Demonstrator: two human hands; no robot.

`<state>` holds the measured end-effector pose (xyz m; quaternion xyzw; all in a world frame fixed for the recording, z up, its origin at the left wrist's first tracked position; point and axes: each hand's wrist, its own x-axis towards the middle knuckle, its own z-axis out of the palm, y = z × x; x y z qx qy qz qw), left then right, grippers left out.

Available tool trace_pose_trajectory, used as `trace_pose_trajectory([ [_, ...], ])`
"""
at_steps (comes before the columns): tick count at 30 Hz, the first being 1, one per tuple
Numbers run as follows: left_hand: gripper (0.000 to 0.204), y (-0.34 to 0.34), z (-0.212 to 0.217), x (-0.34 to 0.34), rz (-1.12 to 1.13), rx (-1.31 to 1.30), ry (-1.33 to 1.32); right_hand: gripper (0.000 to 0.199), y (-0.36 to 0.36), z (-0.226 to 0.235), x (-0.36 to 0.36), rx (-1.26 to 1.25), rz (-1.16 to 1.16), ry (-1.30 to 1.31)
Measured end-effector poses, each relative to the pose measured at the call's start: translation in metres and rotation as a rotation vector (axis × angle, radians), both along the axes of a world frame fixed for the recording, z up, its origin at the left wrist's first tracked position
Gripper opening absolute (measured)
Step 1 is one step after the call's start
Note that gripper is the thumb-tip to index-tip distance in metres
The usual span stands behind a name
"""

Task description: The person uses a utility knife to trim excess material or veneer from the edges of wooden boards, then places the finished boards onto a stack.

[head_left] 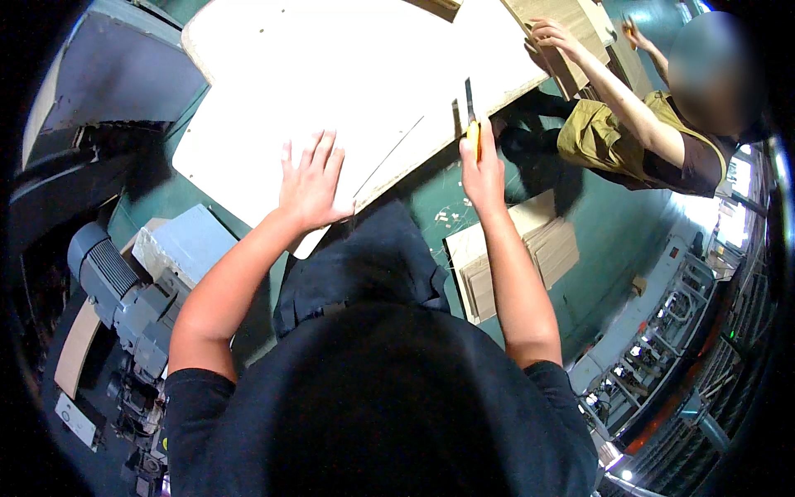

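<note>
My left hand (311,184) lies flat with fingers spread near the close edge of a large white tabletop (331,74). A thin dark line, perhaps a cut or a narrow strip, runs across the white surface just right of that hand. My right hand (483,172) is closed around the yellow handle of a utility knife (473,137). Its long dark blade is extended and points away from me, above the table's right edge. The blade's shadow falls on the white surface beside it.
At the far right a co-worker in a yellow-green apron (590,137) handles wooden boards (571,76) on the table. Stacked wood panels (551,248) stand low to my right, near scraps on the green floor. A grey motor (103,261) is at left; machinery (654,331) lines the right.
</note>
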<state>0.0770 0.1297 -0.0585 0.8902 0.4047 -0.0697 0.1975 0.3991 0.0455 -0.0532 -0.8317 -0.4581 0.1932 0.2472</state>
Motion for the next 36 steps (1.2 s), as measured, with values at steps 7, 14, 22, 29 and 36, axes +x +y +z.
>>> trace_pose_trajectory([
  [7,0.101,0.004,0.01,-0.005,0.005,-0.069,0.014,0.06,-0.166,-0.045,-0.015,-0.276,-0.151,0.166],
  [14,0.099,0.0,0.001,-0.001,0.018,-0.032,0.022,0.048,-0.334,-0.124,0.034,-1.469,0.175,0.543],
  [22,0.096,-0.005,-0.013,-0.001,0.027,0.029,0.0,0.05,-0.166,-0.068,0.034,-0.34,-0.125,0.315],
  [29,0.074,0.004,-0.021,-0.003,0.049,0.07,-0.155,0.048,-0.013,0.012,0.038,0.022,0.129,0.389],
  [36,0.065,0.066,-0.02,0.006,0.414,0.191,-0.062,0.042,0.114,0.005,0.074,0.104,0.507,-0.103],
])
